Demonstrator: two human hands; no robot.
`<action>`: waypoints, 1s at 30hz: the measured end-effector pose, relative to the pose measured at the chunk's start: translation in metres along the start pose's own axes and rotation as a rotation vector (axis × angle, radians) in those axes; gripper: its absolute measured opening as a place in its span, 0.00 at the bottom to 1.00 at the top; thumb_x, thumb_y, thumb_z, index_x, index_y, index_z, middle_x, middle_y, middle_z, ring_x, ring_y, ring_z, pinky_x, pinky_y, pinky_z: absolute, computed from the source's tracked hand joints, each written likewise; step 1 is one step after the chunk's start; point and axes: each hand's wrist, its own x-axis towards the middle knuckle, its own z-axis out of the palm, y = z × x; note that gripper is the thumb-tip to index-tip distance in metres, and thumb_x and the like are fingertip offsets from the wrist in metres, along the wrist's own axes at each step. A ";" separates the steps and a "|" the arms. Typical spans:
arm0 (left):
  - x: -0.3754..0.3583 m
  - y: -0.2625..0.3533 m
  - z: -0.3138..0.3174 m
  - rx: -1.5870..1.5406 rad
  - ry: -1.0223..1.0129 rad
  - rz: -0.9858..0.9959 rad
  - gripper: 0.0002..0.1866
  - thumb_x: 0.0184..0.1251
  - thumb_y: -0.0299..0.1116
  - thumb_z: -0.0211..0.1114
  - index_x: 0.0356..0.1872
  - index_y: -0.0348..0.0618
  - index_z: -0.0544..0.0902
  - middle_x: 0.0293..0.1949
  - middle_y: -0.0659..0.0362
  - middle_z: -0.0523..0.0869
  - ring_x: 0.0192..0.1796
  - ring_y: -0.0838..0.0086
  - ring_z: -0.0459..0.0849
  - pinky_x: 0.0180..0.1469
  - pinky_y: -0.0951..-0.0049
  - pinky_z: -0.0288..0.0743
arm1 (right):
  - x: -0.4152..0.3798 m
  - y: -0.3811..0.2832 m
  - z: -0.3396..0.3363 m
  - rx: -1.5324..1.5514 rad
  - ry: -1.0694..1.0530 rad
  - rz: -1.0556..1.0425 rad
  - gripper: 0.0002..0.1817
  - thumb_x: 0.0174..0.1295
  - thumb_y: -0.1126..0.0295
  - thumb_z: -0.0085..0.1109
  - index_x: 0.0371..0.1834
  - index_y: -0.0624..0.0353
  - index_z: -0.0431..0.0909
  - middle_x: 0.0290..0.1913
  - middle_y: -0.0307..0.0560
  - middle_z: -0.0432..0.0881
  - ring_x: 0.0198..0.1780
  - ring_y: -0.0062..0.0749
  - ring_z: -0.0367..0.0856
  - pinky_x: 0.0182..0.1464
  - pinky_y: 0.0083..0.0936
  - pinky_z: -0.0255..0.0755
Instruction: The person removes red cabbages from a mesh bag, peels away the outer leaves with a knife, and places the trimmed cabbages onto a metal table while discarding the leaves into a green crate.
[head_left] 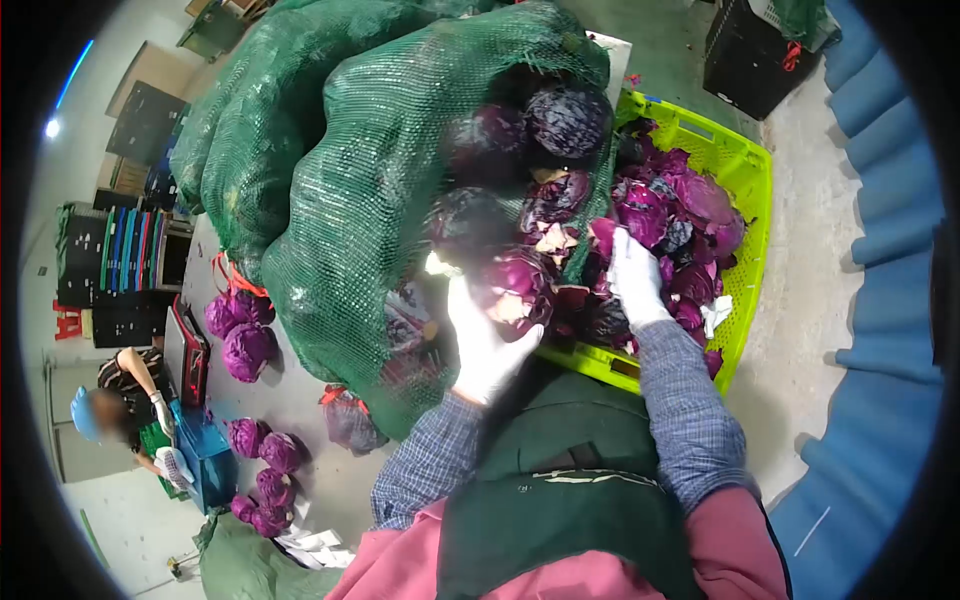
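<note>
My left hand (pixel 490 345), in a white glove, is wrapped round a red cabbage (pixel 522 285) whose pale cut stem faces up. My right hand (pixel 637 280), also gloved in white, is over the near left part of a yellow-green crate (pixel 755 235). Its fingers are close together, with a purple cabbage leaf (pixel 602 236) at their tips. Loose red cabbage leaves (pixel 705 200) heap up in the crate. Left of it, a green mesh sack (pixel 370 180) lies open towards me, with several dark red cabbages (pixel 568 120) in its mouth.
Trimmed cabbages (pixel 250 350) sit in groups on the grey table (pixel 315 425) at left. A tied mesh bag (pixel 350 420) lies near the sack. Beyond the table, a co-worker (pixel 140 410) stands by a blue crate (pixel 208 460). A black crate (pixel 755 60) is at upper right, near blue curtains (pixel 890 300).
</note>
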 end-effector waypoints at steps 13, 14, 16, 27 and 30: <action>0.014 0.006 0.015 0.205 0.040 0.057 0.61 0.45 0.45 0.82 0.75 0.26 0.54 0.68 0.35 0.66 0.71 0.44 0.67 0.75 0.51 0.59 | -0.095 -0.097 -0.001 -0.092 -0.055 -0.391 0.38 0.74 0.52 0.53 0.80 0.63 0.57 0.23 0.54 0.84 0.22 0.53 0.84 0.27 0.47 0.78; 0.013 0.004 0.016 0.218 0.065 0.081 0.61 0.45 0.46 0.82 0.75 0.25 0.53 0.68 0.35 0.65 0.71 0.43 0.66 0.75 0.50 0.58 | -0.093 -0.097 0.001 -0.109 -0.054 -0.401 0.38 0.74 0.51 0.53 0.80 0.63 0.56 0.23 0.54 0.84 0.22 0.53 0.84 0.27 0.48 0.78; 0.011 0.000 0.019 0.280 0.071 0.071 0.62 0.44 0.47 0.83 0.75 0.24 0.53 0.68 0.35 0.65 0.71 0.43 0.66 0.75 0.50 0.57 | -0.087 -0.095 0.003 -0.013 -0.064 -0.295 0.32 0.76 0.51 0.51 0.78 0.54 0.64 0.26 0.55 0.86 0.26 0.56 0.85 0.31 0.49 0.79; 0.012 0.000 0.028 0.370 0.028 0.019 0.67 0.41 0.47 0.84 0.76 0.23 0.51 0.72 0.31 0.61 0.75 0.40 0.60 0.79 0.49 0.53 | -0.047 -0.081 0.007 0.328 -0.184 0.115 0.25 0.79 0.46 0.41 0.63 0.50 0.78 0.37 0.61 0.87 0.41 0.58 0.85 0.47 0.48 0.78; 0.009 0.009 0.023 0.298 0.010 -0.068 0.67 0.41 0.47 0.84 0.77 0.23 0.50 0.73 0.31 0.60 0.76 0.40 0.59 0.79 0.50 0.51 | -0.034 -0.063 -0.001 0.702 -0.282 0.324 0.27 0.80 0.44 0.41 0.45 0.56 0.80 0.24 0.46 0.83 0.23 0.35 0.82 0.28 0.33 0.77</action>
